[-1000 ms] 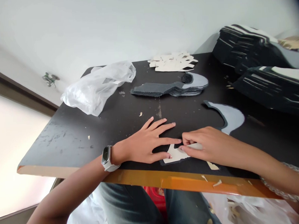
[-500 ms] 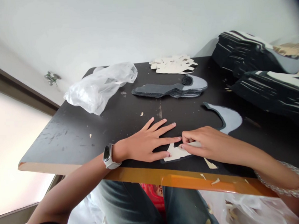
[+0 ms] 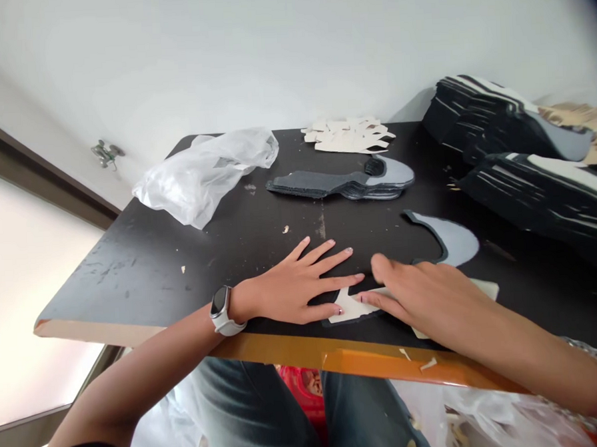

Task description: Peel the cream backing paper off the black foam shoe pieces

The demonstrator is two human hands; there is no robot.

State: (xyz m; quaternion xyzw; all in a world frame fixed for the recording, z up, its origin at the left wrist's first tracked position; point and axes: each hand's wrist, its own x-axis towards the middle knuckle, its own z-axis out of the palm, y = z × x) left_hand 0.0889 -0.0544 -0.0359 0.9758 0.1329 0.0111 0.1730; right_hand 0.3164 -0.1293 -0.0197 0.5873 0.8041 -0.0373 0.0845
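Note:
My left hand (image 3: 296,287) lies flat with its fingers spread, the thumb on a cream-coloured piece (image 3: 353,307) laid over a dark-edged piece near the table's front edge. My right hand (image 3: 432,293) is over the right part of the same piece. Its thumb rests on the cream surface, apart from the blurred forefinger; the other fingers are hidden. More cream material (image 3: 487,288) shows beyond the right hand, partly covered. Just behind that hand lies a curved grey piece (image 3: 457,238) with a dark edge.
Farther back lies a stack of dark and grey cut pieces (image 3: 326,183), with cream strips (image 3: 348,135) behind it. Large black-and-white stacks (image 3: 542,194) fill the right side. A crumpled clear plastic bag (image 3: 201,178) lies at left. Scraps (image 3: 428,363) dot the orange-taped front edge (image 3: 285,351).
My right hand has moved slightly forward, its thumb and forefinger now farther apart. Cream material now shows to its right. My left hand stays almost in place.

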